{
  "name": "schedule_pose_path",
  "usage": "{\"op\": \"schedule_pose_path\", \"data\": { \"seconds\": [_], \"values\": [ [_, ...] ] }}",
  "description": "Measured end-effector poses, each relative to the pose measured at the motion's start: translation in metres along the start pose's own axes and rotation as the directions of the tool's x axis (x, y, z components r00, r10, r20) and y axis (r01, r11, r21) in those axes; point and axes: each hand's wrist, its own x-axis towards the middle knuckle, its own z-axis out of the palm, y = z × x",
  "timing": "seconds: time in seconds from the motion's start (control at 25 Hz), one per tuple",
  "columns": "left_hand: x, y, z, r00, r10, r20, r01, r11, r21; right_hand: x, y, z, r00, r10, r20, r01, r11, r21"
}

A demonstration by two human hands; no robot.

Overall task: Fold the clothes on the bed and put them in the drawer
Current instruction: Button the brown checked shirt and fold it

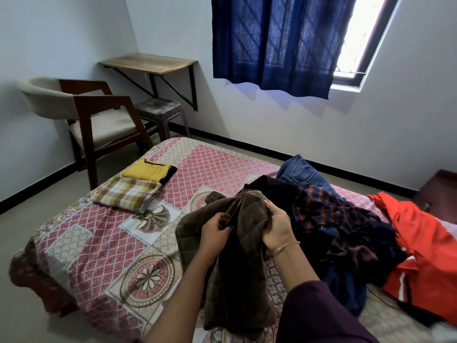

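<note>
Both hands, left (215, 229) and right (277, 225), fingers clamped on brown garment (237, 268) above bed (99, 243)

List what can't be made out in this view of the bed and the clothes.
- Drawer: only a dark wooden corner shows, cut by the head view's right edge.
- Pile items beneath the plaid shirt: covered.
- Brown garment: bunched in left hand and right hand, type unclear.

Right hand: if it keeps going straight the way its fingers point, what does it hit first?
The right hand grips the brown garment, fingers pointing up-left into its bunched top. So it meets more of that brown cloth first. Beyond it probably lies bare bedspread, though depth is unclear.
</note>
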Motion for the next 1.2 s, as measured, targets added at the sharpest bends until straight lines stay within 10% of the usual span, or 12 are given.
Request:
{"op": "schedule_pose_path", "data": {
  "seconds": [0.48,1.0,1.2],
  "values": [
    [-0.015,0.027,0.023,0.994,-0.105,-0.009,0.083,0.833,-0.547,-0.005,-0.006,-0.027,0.948,-0.301,-0.108,0.215,0.849,-0.482],
    [-0.034,0.054,0.009,0.98,0.059,0.191,0.053,0.844,-0.533,-0.027,-0.015,-0.003,0.973,-0.147,0.176,0.219,0.821,-0.528],
    [-0.023,0.057,0.008,1.0,-0.012,0.026,0.021,0.919,-0.394,-0.033,-0.021,0.001,0.98,-0.103,0.17,0.191,0.725,-0.662]
  ]
}}
